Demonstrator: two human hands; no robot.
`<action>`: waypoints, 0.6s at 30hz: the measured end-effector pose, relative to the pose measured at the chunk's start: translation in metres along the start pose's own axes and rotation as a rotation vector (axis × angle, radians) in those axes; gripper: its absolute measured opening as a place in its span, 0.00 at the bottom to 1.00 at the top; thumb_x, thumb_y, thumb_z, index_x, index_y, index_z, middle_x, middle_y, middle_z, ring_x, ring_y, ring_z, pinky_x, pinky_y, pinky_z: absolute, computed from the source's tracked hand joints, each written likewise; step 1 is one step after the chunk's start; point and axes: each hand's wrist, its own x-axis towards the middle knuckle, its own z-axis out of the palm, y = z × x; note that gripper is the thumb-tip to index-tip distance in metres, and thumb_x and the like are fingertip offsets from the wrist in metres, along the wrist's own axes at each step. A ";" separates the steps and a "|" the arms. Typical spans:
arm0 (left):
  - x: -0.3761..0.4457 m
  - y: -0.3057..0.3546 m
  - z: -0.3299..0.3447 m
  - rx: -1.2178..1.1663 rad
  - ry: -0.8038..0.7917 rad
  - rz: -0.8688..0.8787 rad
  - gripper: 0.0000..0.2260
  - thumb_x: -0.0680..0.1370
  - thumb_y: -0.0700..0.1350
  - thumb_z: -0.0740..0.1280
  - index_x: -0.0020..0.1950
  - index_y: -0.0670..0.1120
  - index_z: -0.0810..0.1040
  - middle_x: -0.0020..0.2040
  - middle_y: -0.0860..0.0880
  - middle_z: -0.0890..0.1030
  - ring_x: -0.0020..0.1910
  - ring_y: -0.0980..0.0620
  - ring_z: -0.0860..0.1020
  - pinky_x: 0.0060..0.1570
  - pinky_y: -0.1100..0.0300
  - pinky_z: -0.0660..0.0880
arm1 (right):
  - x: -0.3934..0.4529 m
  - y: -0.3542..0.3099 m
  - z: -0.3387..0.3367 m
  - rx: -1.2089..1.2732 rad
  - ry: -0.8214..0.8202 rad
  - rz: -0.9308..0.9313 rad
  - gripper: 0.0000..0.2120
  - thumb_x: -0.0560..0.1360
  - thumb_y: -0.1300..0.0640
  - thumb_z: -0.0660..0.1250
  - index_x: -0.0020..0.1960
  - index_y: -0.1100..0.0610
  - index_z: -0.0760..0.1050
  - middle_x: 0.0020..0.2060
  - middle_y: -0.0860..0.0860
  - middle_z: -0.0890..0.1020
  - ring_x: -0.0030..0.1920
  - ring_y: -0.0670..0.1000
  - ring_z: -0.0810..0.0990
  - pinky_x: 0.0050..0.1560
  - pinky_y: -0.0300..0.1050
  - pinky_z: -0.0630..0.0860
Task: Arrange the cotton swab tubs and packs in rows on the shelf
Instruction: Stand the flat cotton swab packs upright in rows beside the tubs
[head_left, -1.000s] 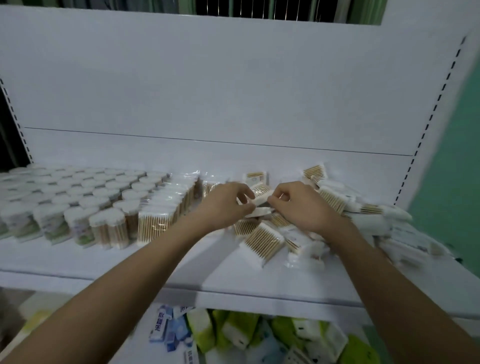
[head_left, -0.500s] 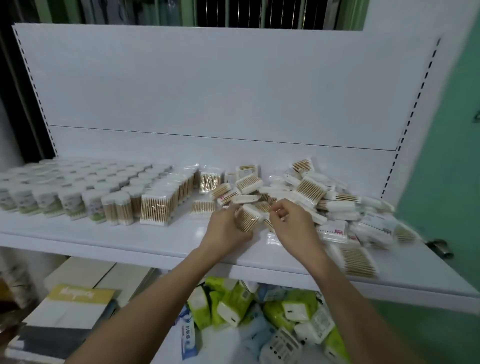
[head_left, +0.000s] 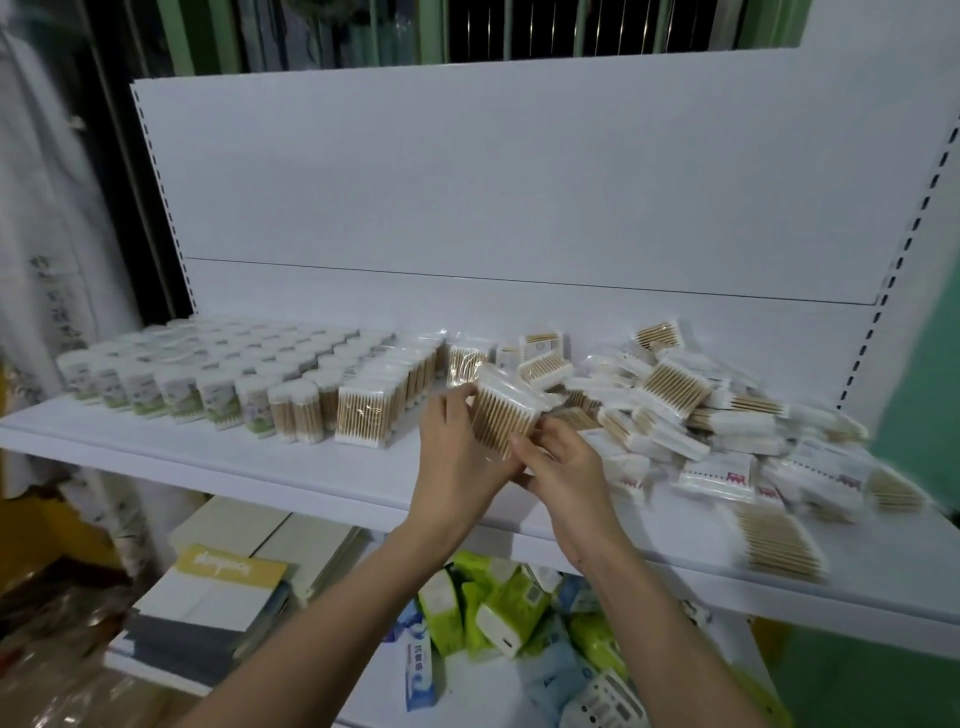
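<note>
Left hand (head_left: 457, 457) and right hand (head_left: 563, 470) both pinch one swab pack (head_left: 506, 413) above shelf (head_left: 260, 462) front, right of standing pack row (head_left: 363, 415).

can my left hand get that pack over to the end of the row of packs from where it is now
Probably yes. The left hand already holds the pack, and only bare shelf lies between it and the row of packs.

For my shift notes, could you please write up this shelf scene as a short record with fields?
held item: clear plastic pack of wooden-stick cotton swabs, tilted above the white metal shelf
left hand: grips the pack's left side
right hand: pinches its lower right corner
sorted, left: rows of white-lidded round tubs, then upright packs
unsorted, right: loose heap of packs
below: green and blue tissue packs
</note>
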 end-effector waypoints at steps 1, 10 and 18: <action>0.000 -0.001 -0.001 0.000 0.000 0.003 0.33 0.68 0.53 0.75 0.69 0.47 0.66 0.60 0.51 0.69 0.61 0.53 0.67 0.58 0.60 0.71 | 0.001 0.001 0.001 0.004 -0.005 -0.007 0.09 0.78 0.65 0.68 0.54 0.54 0.80 0.48 0.51 0.86 0.51 0.51 0.85 0.51 0.48 0.82; 0.035 -0.014 -0.042 -0.008 -0.208 -0.044 0.44 0.63 0.56 0.80 0.73 0.52 0.64 0.65 0.50 0.65 0.63 0.51 0.69 0.62 0.54 0.72 | 0.020 0.012 0.003 -0.124 -0.057 -0.055 0.09 0.80 0.63 0.65 0.56 0.53 0.80 0.50 0.49 0.86 0.53 0.50 0.84 0.52 0.45 0.81; 0.132 -0.011 -0.080 0.149 -0.709 0.073 0.22 0.67 0.52 0.79 0.60 0.52 0.81 0.48 0.58 0.81 0.46 0.58 0.80 0.46 0.67 0.75 | 0.056 0.010 0.024 -0.252 -0.151 -0.094 0.13 0.80 0.65 0.64 0.56 0.50 0.80 0.50 0.47 0.86 0.54 0.46 0.83 0.53 0.42 0.80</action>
